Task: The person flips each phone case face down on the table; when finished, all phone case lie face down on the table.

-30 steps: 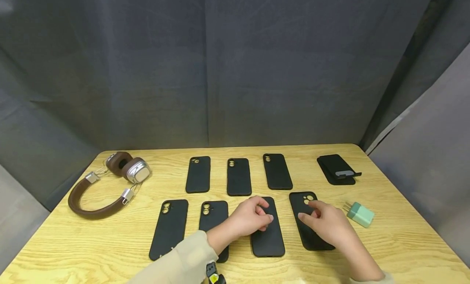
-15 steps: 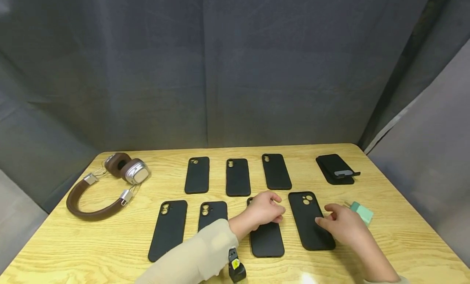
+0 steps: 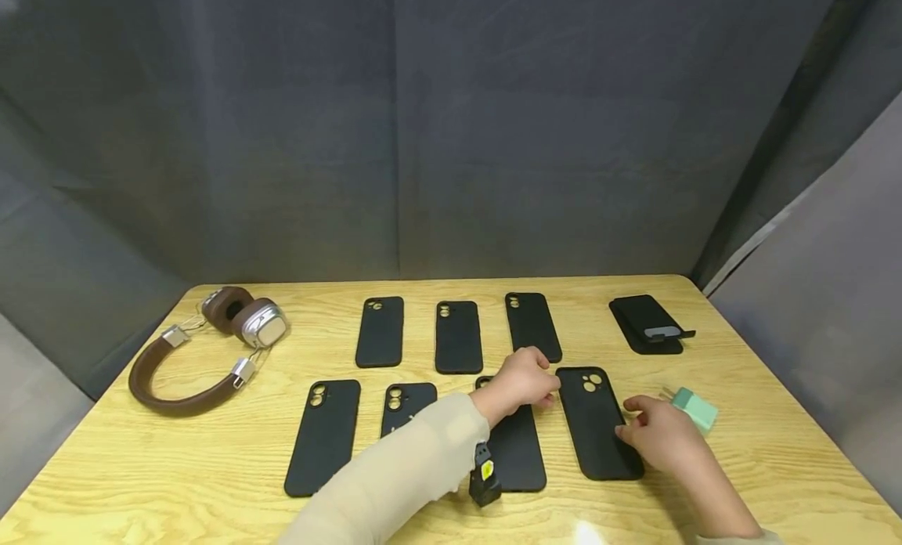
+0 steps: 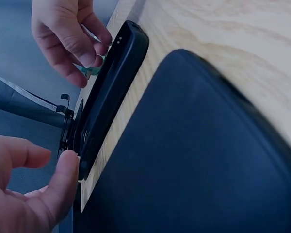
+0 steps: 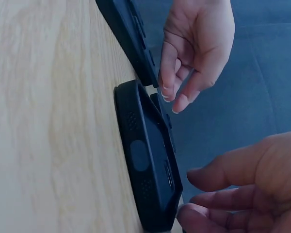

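A black phone case (image 3: 594,431) lies at the right end of the front row, hollow side up, its camera holes at the far end. My left hand (image 3: 520,382) reaches over the neighbouring black phone case (image 3: 520,455), fingertips right at the hollow case's far left corner. Thumb and forefinger stand apart on that hand (image 4: 31,187) in the left wrist view. At the hollow case's right edge is my right hand (image 3: 665,434), with nothing between thumb and fingers. In the right wrist view, its fingertips (image 5: 191,213) come right to the case's rim (image 5: 150,194).
Two more phone cases (image 3: 322,439) continue the front row leftward, and three (image 3: 458,337) form a back row. Brown headphones (image 3: 186,404) lie at far left. A green plug charger (image 3: 696,409) sits beyond my right hand; a black folding stand (image 3: 648,326) is at back right.
My left hand has moved right and away from me, from over the neighbouring case to the hollow case's corner. My right hand has shifted from over that case to its right edge.
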The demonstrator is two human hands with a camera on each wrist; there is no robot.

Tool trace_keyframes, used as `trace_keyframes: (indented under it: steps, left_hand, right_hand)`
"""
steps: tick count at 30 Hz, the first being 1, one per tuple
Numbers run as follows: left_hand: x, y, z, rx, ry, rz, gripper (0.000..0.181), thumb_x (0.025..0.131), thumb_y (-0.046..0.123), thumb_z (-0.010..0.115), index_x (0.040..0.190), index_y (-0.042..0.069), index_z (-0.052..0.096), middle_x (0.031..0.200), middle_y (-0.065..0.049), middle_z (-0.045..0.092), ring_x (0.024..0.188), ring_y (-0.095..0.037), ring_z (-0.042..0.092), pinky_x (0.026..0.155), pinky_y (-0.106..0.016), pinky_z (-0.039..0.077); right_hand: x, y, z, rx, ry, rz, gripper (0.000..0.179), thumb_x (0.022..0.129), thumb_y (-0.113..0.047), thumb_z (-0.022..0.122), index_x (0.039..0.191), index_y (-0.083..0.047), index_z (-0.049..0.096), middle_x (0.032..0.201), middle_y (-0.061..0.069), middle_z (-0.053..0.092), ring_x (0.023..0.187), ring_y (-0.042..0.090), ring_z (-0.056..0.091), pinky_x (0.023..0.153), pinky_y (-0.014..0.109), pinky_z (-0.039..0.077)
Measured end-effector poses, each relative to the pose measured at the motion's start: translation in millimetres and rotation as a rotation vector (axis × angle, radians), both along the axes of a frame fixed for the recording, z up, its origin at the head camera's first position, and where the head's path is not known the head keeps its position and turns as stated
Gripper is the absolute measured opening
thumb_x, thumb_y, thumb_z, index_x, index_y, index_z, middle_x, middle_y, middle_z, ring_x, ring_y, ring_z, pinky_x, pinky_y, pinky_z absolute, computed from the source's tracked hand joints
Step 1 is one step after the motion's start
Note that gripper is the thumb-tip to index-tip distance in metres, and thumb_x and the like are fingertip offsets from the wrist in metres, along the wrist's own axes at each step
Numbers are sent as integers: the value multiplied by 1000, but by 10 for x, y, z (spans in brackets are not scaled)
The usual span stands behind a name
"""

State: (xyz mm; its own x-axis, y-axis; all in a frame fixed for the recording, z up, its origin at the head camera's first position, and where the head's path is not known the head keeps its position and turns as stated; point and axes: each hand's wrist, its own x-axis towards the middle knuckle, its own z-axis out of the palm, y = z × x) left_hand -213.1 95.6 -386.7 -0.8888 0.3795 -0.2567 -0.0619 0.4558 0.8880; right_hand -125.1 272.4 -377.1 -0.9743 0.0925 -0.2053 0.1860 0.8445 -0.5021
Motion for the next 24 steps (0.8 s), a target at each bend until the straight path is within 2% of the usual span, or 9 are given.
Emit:
trace_keyframes:
  steps: [3,7,10,13,18,21,24]
  left_hand:
    - [-11,58,8,6,-9,4,28,84,2,61,110,-2,54,85,-9,58,62,-23,67,55,-27,53]
    - [-23,123,-30,-22,1,20,14,82,-1,63,93,-1,54,69,-8,58,60,-24,67,53,-26,53]
    - [-36,156,-82,-48,2,31,15,80,-1,65,83,2,50,60,-7,55,57,-22,65,51,-26,52]
    - [-57,179,-117,-87,10,32,17,78,-2,65,91,1,55,69,-7,56,51,-18,62,48,-25,50]
    - [-76,214,-110,-152,25,26,32,77,-2,66,108,1,56,91,-11,58,46,-14,57,45,-24,49]
    - [-77,224,-110,-165,21,25,33,78,-1,66,109,1,56,95,-11,58,46,-14,56,46,-24,49]
    - [-65,225,-111,-149,7,15,33,78,-1,66,110,1,55,87,-11,59,46,-15,56,47,-25,50]
  right_hand:
    - [8,11,-4,5,9,-7,45,84,-13,62,119,14,50,76,3,54,67,18,48,57,29,37]
    - [7,24,-28,10,12,-11,41,83,-10,63,117,12,52,77,4,54,68,18,48,56,30,37]
    - [6,25,-66,13,-1,-9,37,82,-7,63,114,9,55,78,5,53,69,19,48,57,30,37]
    - [-4,15,-101,32,2,4,34,81,-4,63,111,8,57,79,5,53,71,21,49,59,32,39]
    - [-29,1,-113,67,2,9,32,80,-2,62,110,7,58,80,7,55,72,22,50,62,36,43]
    - [-36,-5,-114,75,-6,4,32,79,-2,62,109,8,58,80,7,56,71,22,51,61,36,43]
    - [-35,-9,-118,81,-8,0,31,79,-1,62,108,9,58,80,8,56,72,22,51,62,37,44]
